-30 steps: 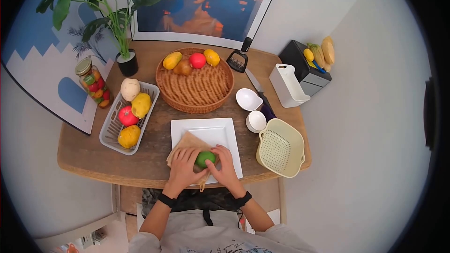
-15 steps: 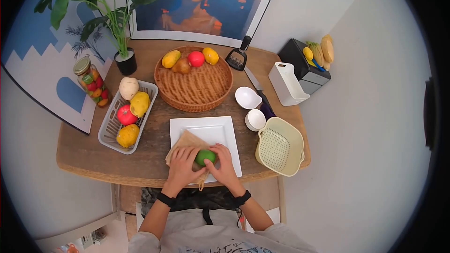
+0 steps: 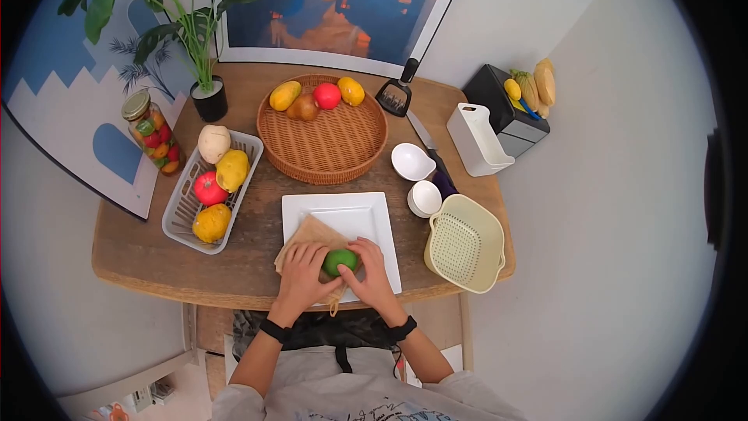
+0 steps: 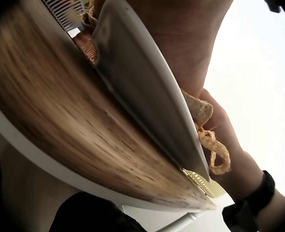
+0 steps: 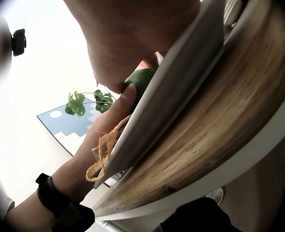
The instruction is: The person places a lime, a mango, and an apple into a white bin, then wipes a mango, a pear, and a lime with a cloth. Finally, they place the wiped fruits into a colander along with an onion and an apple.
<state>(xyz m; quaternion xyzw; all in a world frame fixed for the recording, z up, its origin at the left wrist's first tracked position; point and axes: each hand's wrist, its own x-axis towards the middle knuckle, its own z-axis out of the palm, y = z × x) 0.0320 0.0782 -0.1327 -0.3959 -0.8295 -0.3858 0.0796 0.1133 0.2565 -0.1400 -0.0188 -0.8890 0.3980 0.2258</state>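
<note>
A broad wooden table [image 3: 148, 253], its brown grain worn and its front edge curved, spans the head view. At its far side, a round wicker tray [image 3: 327, 144] of tight orange-brown weave bears yellow, red and brown produce. A slotted grey plastic basket [image 3: 175, 206] on the left contains a pale round item, two yellow ones and a red one between them. On the right sits a cream basket [image 3: 467, 245], rounded at the corners and perforated with small holes. Between the two baskets, close to the front edge, lies a smooth, glossy white square plate [image 3: 378, 218]. A soft tan cloth [image 3: 313, 228] with a looped cord lies askew on the plate.

The left hand [image 3: 302, 274] is partly closed: its thumb and index finger curve around the near-left side of the green fruit [image 3: 340, 263], while its other fingers rest on the cloth. The right hand [image 3: 372, 277] is partly closed too, gripping the fruit's right side between thumb and fingers.

The green fruit is smooth-skinned and a plump oval, over the cloth and plate, between the hands. Its long axis runs roughly left to right; fingers cover parts of it, so which end is the stem end cannot be told.
</note>
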